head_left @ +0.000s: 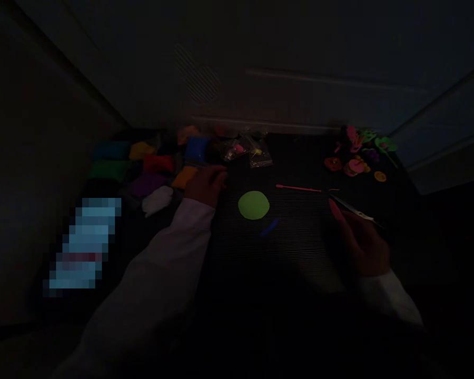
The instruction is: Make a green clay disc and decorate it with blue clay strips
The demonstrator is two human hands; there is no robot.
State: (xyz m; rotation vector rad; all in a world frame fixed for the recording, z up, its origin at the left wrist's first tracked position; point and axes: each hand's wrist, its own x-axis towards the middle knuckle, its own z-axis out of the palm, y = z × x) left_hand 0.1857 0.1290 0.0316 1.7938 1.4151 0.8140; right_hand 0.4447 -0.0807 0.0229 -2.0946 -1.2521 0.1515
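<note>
The scene is very dim. My left hand, its fingers loosely bent and apart, is over the table beside an orange packet. No held thing shows in it. My right hand is half open, with one finger stretched toward the scissors, which lie just beyond it; I cannot tell whether they touch. Between my hands lies a flat light-green disc. A small blue strip is just in front of it, and a thin pink stick-like tool lies behind to the right.
Coloured packets, among them red, purple and white, crowd the left side. Clear bags lie at the back. Small colourful shaped pieces sit back right. A blurred lit screen is at left. A wall rises behind.
</note>
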